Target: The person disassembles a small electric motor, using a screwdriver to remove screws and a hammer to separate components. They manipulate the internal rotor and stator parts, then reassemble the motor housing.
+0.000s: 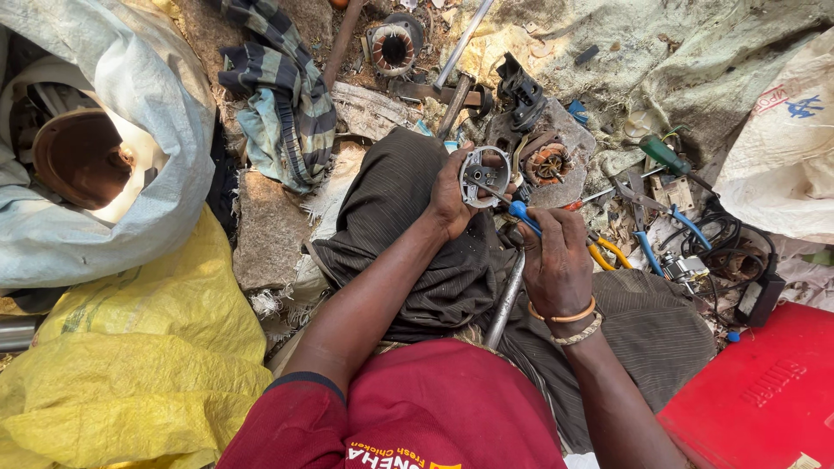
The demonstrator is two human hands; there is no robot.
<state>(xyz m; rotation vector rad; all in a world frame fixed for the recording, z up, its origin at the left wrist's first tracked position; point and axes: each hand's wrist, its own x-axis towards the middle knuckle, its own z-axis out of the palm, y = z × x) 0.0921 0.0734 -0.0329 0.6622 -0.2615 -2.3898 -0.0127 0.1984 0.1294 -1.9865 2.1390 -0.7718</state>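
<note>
My left hand (453, 198) grips a round grey metal motor end cover (484, 176), held up over my raised knee. My right hand (556, 256) is closed around a blue-handled screwdriver (524, 215), whose thin shaft reaches up-left into the cover. Bangles circle my right wrist. A motor part with copper windings (547, 162) lies on the ground just beyond the cover. A metal rod (505, 300) runs down between my legs.
Yellow-handled pliers (605, 254), blue-handled pliers (653, 247), a green-handled tool (663, 155) and black cables (725, 247) lie at the right. Red box (764, 395) at bottom right. Yellow sack (130, 365) and white sack holding a brown dish (82, 156) at left. Striped cloth (282, 95) lies ahead.
</note>
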